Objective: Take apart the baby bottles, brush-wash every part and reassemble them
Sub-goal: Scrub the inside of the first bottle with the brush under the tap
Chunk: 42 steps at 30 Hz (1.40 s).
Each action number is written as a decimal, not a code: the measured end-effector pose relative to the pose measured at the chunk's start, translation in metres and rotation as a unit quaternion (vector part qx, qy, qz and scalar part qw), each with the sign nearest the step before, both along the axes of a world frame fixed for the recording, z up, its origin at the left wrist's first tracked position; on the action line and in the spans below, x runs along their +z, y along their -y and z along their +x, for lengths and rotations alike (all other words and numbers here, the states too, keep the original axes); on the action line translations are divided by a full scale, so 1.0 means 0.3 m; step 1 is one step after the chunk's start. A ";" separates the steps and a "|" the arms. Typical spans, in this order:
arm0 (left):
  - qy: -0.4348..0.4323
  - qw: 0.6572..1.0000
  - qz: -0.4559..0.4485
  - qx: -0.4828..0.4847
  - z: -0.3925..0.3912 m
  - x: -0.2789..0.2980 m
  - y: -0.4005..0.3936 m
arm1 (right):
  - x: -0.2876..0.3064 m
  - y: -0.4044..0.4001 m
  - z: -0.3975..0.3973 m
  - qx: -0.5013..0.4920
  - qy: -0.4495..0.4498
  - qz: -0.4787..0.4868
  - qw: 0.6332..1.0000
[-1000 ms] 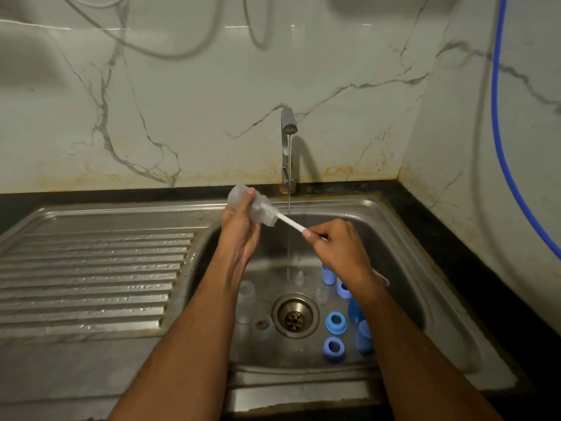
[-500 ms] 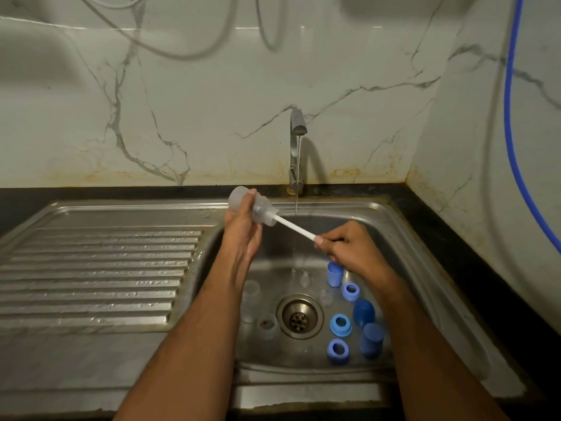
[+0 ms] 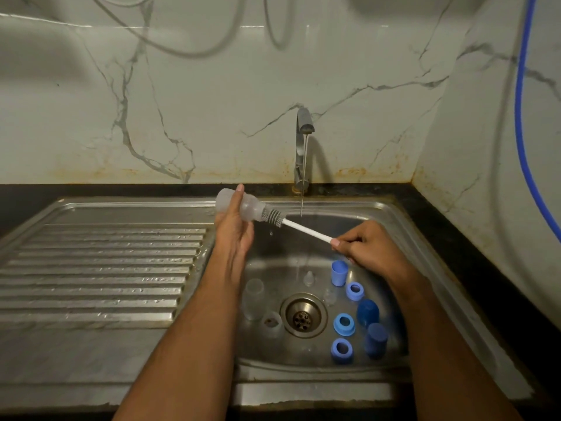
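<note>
My left hand (image 3: 234, 226) grips a clear baby bottle (image 3: 252, 209), held sideways above the left edge of the sink basin (image 3: 403, 238). My right hand (image 3: 364, 246) pinches the white handle of a bottle brush (image 3: 306, 230); its grey bristle head (image 3: 272, 217) sticks partly out of the bottle mouth. On the basin floor lie blue caps (image 3: 339, 272) and blue screw rings (image 3: 344, 324) to the right of the drain (image 3: 303, 316). Clear bottles (image 3: 253, 297) and a clear teat (image 3: 308, 278) lie to the left and behind it.
The tap (image 3: 303, 147) at the back runs a thin stream of water into the basin. A ribbed steel draining board (image 3: 100, 268) lies to the left. A black counter (image 3: 455, 238) edges the sink, with marble walls behind and a blue hose (image 3: 522, 117) at the right.
My right hand has pulled the brush to the right, so the bristle head now shows outside the bottle mouth. The bottle stays in my left hand.
</note>
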State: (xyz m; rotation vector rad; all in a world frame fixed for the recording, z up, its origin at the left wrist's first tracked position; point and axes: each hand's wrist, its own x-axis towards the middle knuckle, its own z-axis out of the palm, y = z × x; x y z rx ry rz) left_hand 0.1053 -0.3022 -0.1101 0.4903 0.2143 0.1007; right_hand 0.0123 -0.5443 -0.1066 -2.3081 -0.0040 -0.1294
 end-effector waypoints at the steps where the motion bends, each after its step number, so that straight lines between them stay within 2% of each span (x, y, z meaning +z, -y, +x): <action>1: 0.003 1.000 0.009 -0.009 0.002 -0.003 0.008 | -0.004 -0.012 0.003 0.005 0.009 -0.008 1.000; 8: 0.001 1.000 0.031 -0.005 0.018 -0.010 0.006 | 0.003 -0.004 0.004 -0.003 0.004 -0.022 1.000; 11: 0.007 0.998 0.048 -0.038 0.007 -0.005 0.005 | -0.009 -0.038 0.008 -0.008 0.031 -0.008 0.999; 13: 0.013 0.998 0.014 -0.060 0.008 -0.009 -0.001 | -0.013 -0.026 0.012 -0.019 0.025 -0.013 0.999; 15: 0.052 0.994 -0.014 -0.096 0.014 -0.012 -0.009 | -0.007 0.001 0.014 -0.023 0.014 -0.017 0.999; 17: 0.081 0.991 0.005 -0.105 0.021 -0.014 -0.009 | -0.005 -0.011 0.014 -0.016 0.013 -0.017 1.000; 20: 0.013 0.998 0.013 -0.066 0.007 -0.012 -0.002 | -0.012 -0.050 0.014 0.009 0.015 -0.032 0.999; 23: -0.011 1.000 0.026 -0.006 0.020 -0.027 -0.002 | -0.006 -0.011 0.012 -0.005 0.003 -0.028 1.000; 35: -0.017 0.996 0.090 -0.019 0.027 -0.031 0.017 | -0.010 -0.035 0.014 -0.018 0.031 -0.070 0.997; 39: -0.024 0.997 0.056 -0.054 0.029 -0.026 0.000 | -0.008 -0.048 0.025 -0.002 0.023 -0.068 0.997; 42: -0.022 0.998 0.047 -0.031 0.029 -0.020 -0.004 | 0.000 -0.016 0.019 -0.008 0.014 -0.055 0.998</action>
